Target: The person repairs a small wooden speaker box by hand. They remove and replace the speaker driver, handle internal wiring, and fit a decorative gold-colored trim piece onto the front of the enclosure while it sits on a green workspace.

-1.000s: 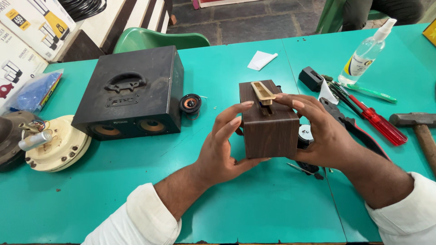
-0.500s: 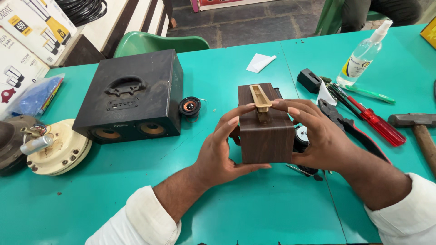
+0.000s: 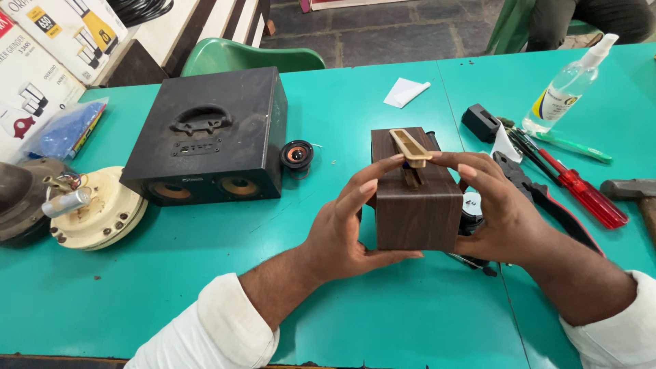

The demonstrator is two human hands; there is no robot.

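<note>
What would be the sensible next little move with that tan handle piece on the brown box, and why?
Probably press the tan handle down level into the slot on top of the brown wooden box. It sits tilted, one end raised, pinched between the left hand and right hand fingertips, while both palms brace the box's sides above the green table.

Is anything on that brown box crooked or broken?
Yes. The tan plastic handle on top of the dark brown wooden box sits askew, one end lifted out of its slot. The left hand and right hand pinch it. A small round loose speaker lies on the green table.
</note>
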